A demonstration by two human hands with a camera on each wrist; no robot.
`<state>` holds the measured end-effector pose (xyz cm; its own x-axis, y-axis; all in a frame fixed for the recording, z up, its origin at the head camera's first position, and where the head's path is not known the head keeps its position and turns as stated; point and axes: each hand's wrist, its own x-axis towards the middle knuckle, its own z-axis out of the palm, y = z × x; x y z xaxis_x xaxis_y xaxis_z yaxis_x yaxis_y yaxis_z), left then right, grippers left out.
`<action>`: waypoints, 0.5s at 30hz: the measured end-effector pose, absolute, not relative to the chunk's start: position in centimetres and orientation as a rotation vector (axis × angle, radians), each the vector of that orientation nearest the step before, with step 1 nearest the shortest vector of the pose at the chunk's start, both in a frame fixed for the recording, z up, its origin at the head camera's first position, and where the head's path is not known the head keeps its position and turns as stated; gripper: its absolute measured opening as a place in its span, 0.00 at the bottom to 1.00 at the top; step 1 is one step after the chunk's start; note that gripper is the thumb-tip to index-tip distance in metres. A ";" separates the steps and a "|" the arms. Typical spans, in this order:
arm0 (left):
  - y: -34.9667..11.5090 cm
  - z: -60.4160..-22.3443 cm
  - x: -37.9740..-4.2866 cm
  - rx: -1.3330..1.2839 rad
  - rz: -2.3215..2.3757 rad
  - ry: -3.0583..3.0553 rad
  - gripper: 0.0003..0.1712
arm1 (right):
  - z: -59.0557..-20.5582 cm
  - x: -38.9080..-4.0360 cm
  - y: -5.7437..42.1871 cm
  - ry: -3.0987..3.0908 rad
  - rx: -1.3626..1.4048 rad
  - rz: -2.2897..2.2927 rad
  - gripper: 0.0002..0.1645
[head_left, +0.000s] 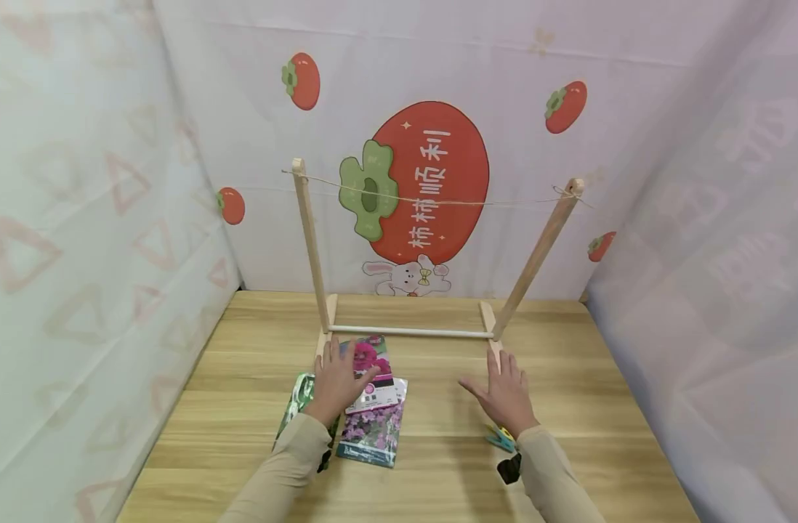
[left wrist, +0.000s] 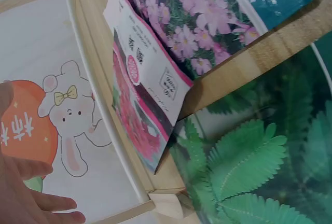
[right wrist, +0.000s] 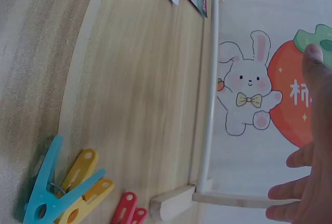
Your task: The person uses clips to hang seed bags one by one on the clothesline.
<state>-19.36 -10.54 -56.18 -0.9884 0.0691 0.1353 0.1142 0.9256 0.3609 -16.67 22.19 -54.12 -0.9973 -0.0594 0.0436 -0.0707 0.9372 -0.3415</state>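
Head view: the left hand (head_left: 339, 383), spread wide, hovers over a glossy magenta-flowered packet (head_left: 378, 363) overlapping a glossy pink-flowered packet (head_left: 376, 436); a glossy green-leaf packet (head_left: 299, 398) lies left. The right hand (head_left: 506, 394), also spread, is near a blue plastic clothespin (right wrist: 51, 203), a yellow plastic clothespin (right wrist: 79, 171) and a red plastic clothespin (right wrist: 123, 211) on the pale wooden tabletop (head_left: 438, 421).

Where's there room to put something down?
Bare table lies between the flower packets and the right hand, in front of the white rod. More lies right of that hand. Crowded: packets under the left hand, clothespins beside the right sleeve.
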 end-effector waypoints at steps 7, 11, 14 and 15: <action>-10.7 -57.2 -19.3 -0.131 -0.565 -2.969 0.49 | -54.8 -16.2 23.9 -3.076 0.052 0.585 0.56; -11.1 -57.9 -19.5 -0.086 -0.595 -2.980 0.48 | -55.2 -16.2 24.2 -3.091 0.028 0.599 0.58; -11.3 -58.2 -19.4 -0.046 -0.648 -2.997 0.48 | -55.6 -16.2 24.4 -3.103 0.017 0.608 0.57; -11.3 -58.3 -19.4 -0.027 -0.658 -3.006 0.49 | -55.8 -16.1 24.4 -3.109 0.019 0.605 0.57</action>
<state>-19.41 -11.33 -58.26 -0.9978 0.0034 0.0662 0.0308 0.9086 0.4166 -16.11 24.39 -55.79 -0.9996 -0.0170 -0.0230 -0.0072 0.9270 -0.3751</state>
